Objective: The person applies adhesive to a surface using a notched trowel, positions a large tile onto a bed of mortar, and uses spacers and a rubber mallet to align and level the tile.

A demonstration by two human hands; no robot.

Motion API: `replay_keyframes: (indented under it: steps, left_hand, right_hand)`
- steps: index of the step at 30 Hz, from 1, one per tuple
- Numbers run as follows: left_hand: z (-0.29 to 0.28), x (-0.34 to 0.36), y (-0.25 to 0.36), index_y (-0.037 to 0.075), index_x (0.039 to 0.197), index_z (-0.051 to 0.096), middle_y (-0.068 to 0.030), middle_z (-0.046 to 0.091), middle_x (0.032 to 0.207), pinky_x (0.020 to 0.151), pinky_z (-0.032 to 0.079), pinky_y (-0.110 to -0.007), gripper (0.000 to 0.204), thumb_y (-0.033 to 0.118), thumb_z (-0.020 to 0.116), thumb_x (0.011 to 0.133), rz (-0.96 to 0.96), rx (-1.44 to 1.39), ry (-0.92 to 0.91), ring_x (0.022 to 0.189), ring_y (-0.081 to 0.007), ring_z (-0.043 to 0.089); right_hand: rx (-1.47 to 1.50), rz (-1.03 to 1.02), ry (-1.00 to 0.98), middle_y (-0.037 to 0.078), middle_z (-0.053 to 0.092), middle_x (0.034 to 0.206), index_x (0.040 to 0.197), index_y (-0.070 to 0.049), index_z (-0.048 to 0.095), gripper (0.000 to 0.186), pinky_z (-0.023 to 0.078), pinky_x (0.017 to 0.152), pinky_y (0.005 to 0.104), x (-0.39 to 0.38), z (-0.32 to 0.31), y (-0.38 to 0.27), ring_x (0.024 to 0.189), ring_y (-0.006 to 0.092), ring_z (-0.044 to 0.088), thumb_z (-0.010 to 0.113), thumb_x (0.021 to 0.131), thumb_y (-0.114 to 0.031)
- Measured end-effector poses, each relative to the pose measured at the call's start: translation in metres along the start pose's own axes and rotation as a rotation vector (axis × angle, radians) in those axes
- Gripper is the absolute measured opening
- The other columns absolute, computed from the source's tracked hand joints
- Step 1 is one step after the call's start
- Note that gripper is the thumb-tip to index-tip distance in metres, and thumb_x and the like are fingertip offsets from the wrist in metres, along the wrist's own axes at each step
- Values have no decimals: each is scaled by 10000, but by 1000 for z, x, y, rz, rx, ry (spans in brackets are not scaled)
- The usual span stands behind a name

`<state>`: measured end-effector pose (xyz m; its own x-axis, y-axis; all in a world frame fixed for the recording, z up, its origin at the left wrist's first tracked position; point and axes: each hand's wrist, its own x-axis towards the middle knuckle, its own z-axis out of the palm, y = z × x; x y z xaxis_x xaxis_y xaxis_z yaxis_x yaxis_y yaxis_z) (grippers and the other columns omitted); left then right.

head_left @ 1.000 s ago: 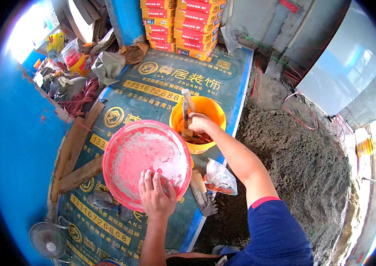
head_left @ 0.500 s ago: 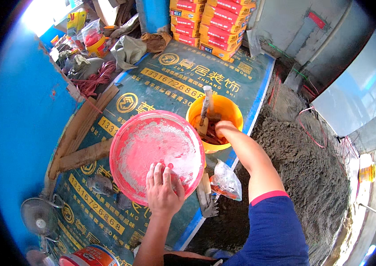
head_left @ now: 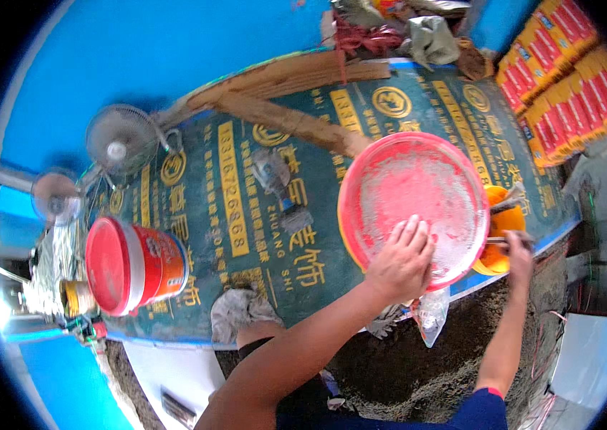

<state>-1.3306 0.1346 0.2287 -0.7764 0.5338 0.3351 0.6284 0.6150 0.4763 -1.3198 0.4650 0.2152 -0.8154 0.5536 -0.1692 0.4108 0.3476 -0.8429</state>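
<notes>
My left hand rests open, fingers lying on a pink round lid dusted with grey powder, which tops a bucket. At the right, my right hand grips a thin tool over the yellow bucket, whose inside is partly hidden by the lid. Another tool stands up out of that bucket. Below the lid lie a plastic bag and a grey notched trowel, partly hidden.
A red lidded pail and two fans are at left. Wooden boards and a dusty grey tool lie on the green floor covering. Stacked orange bags stand upper right; dark rough mortar borders the covering.
The view has swung left, bringing the red pail and fans further in. My right hand has risen from inside the yellow bucket holding a thin tool; my left hand remains on the lid.
</notes>
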Motion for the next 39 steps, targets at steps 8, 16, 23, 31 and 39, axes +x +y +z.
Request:
replay_keyframes:
  steps: [8, 16, 23, 31, 39]
  left_hand:
    - [35, -16, 2, -58, 1138, 616, -285, 512, 1292, 1105, 286, -564, 546, 258, 621, 693, -86, -146, 148, 1285, -457, 430]
    - [22, -5, 1, 16, 1086, 676, -221, 577, 1222, 1004, 429, -437, 451, 299, 682, 735, 21, -458, 225, 1169, -370, 543]
    - [-135, -324, -86, 25, 1177, 624, -179, 651, 1134, 920, 490, -412, 361, 181, 699, 860, -585, -701, 349, 1082, -315, 620]
    - [-114, -810, -63, 34, 1144, 652, -175, 634, 1200, 968, 476, -415, 369, 288, 666, 876, -1655, 250, 541, 1119, -345, 598]
    - [-28, -973, 26, 50, 1537, 181, -195, 169, 1594, 1155, 201, -545, 894, 477, 609, 878, -1671, 411, 78, 1472, -383, 150]
  right_hand:
    - [74, -454, 174, 155, 612, 1092, 1160, -36, 528, 564, 479, 883, 446, -142, -111, -47, 956, 285, 570, 468, 938, -551]
    - [-127, 89, -409, 12, 541, 790, 1015, -88, 551, 179, 410, 532, 270, -234, 6, 93, 643, 133, 508, 497, 953, -247]
    - [-346, 532, -1011, 16, 441, 661, 1180, -59, 569, 353, 364, 485, 291, -347, 102, 87, 540, 108, 428, 499, 1009, -360]
    - [-644, -291, -1245, 168, 647, 1002, 1280, -17, 537, 491, 459, 823, 467, -360, 188, 135, 938, 344, 612, 568, 958, -387]
    - [-1177, -541, -1143, 247, 652, 1009, 1036, 8, 642, 467, 451, 844, 475, -504, 226, 11, 995, 408, 611, 531, 962, -439]
